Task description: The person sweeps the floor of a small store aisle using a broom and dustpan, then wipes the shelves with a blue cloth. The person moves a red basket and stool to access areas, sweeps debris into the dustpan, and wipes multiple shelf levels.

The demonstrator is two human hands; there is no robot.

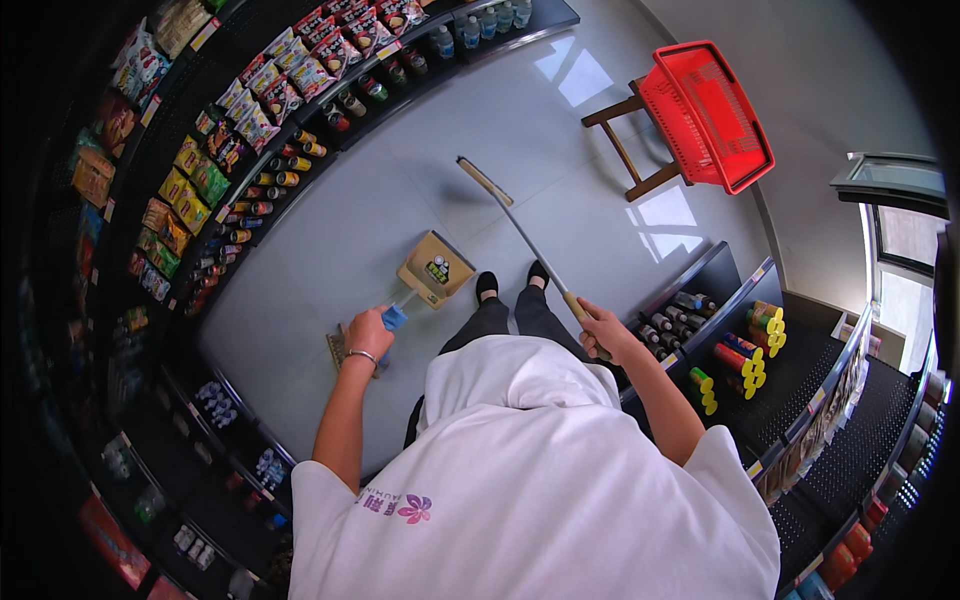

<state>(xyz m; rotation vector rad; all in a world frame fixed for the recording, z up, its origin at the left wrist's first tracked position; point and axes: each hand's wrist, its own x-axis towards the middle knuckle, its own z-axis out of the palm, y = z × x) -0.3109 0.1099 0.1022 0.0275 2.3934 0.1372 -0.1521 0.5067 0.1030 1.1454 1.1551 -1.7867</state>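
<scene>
My right hand is closed around the tan grip of a long-handled broom. Its grey pole slants up to a narrow tan head, which is over the floor ahead of my feet. My left hand is shut on a handle with a blue part; a pale shaft runs from there to a tan dustpan bearing a printed logo. The dustpan lies left of my black shoes. Partly hidden behind my left hand is a brush-like object with another blue part; whether I hold it too, I cannot tell.
Shelves with snack bags, drink cans and water bottles curve along the left. A red plastic basket rests on a wooden stool at upper right. Close on my right stands a shelf with bottles and yellow-lidded tubes. Grey tiled floor lies between.
</scene>
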